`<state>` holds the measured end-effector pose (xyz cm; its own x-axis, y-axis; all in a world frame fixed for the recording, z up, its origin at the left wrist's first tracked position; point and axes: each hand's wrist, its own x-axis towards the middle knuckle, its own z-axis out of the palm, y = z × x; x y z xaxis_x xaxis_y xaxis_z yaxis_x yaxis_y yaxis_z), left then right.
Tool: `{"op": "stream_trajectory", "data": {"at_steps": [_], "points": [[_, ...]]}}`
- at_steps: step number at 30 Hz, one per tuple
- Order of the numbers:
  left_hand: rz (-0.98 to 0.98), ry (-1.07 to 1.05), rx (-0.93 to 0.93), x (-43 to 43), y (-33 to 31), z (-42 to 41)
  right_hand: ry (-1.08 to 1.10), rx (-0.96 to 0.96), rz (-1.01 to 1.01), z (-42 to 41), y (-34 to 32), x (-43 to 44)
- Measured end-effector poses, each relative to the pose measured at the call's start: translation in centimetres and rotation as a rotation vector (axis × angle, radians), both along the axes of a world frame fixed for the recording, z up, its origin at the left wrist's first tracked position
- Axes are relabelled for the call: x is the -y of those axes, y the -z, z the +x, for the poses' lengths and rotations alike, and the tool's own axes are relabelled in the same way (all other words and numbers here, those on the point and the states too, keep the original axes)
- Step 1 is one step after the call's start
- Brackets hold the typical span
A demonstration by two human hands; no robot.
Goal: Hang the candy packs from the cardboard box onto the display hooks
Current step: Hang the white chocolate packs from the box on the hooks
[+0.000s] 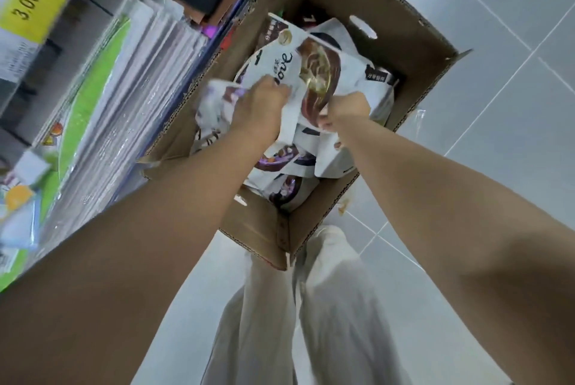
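An open cardboard box (401,42) stands on the floor in front of me, holding several white and brown candy packs. Both my arms reach down into it. My left hand (261,104) grips the near edge of the top candy pack (311,70), a white bag with a brown swirl and dark lettering. My right hand (348,107) pinches the same pack at its right lower edge. More candy packs (286,173) lie loose beneath it. No display hooks are in view.
A store shelf with stacked wrapped goods (102,123) and a yellow price tag (29,8) reading 3.00 runs along the left. Grey floor tiles (497,104) spread to the right. My legs in light trousers (311,307) stand below the box.
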<state>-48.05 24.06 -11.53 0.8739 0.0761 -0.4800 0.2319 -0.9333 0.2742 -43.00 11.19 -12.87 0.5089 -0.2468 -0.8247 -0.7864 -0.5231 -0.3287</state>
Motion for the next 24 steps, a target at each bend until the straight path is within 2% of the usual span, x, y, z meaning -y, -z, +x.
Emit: {"op": "stream_trajectory", "data": {"at_steps": [2, 4, 5, 7, 9, 10, 11, 12, 14, 17, 19, 21, 24], "points": [[-0.079, 0.199, 0.032, 0.8, -0.7, 0.6, -0.181, -0.185, -0.047, -0.2, -0.7, 0.7], [-0.200, 0.259, 0.020, 1.1, 0.1, 0.2, -0.511, -0.345, -0.105, 0.1, -1.7, 0.8], [-0.216, 0.218, 0.020, 1.2, 0.4, -0.4, -0.663, -0.347, -0.157, 0.4, -2.2, 0.6], [-0.115, 0.025, 0.055, 1.1, 1.3, -1.5, -0.887, -0.082, -0.330, 1.7, -2.0, 0.4], [0.023, -0.420, -0.072, 0.3, 2.1, -1.7, -0.922, 0.214, -0.400, 3.2, -1.5, -0.1], [0.053, -0.614, -0.199, -0.5, 2.5, -1.8, -0.925, 0.274, -0.354, 3.8, -1.0, -0.4], [0.055, -0.716, -0.335, -1.4, 3.2, -2.0, -0.941, 0.253, -0.285, 4.2, -0.4, -0.9], [0.038, -0.731, -0.424, -2.3, 3.9, -2.2, -0.963, 0.191, -0.210, 4.2, 0.2, -1.4], [-0.036, -0.641, -0.462, -3.8, 5.3, -2.6, -0.990, 0.093, -0.109, 3.9, 1.3, -2.3], [-0.094, -0.527, -0.411, -4.8, 6.5, -2.2, -0.992, 0.143, -0.128, 2.8, 2.9, -3.1], [0.020, -0.420, -0.323, -5.0, 6.5, -1.7, -0.959, 0.126, -0.072, 2.2, 3.7, -3.2], [0.092, -0.248, -0.283, -4.9, 6.1, -1.3, -1.009, 0.014, 0.014, 1.8, 3.7, -2.9], [-0.109, -0.082, -0.322, -4.6, 4.1, -1.5, -0.920, -0.079, 0.083, 1.0, 2.3, -1.7]]}}
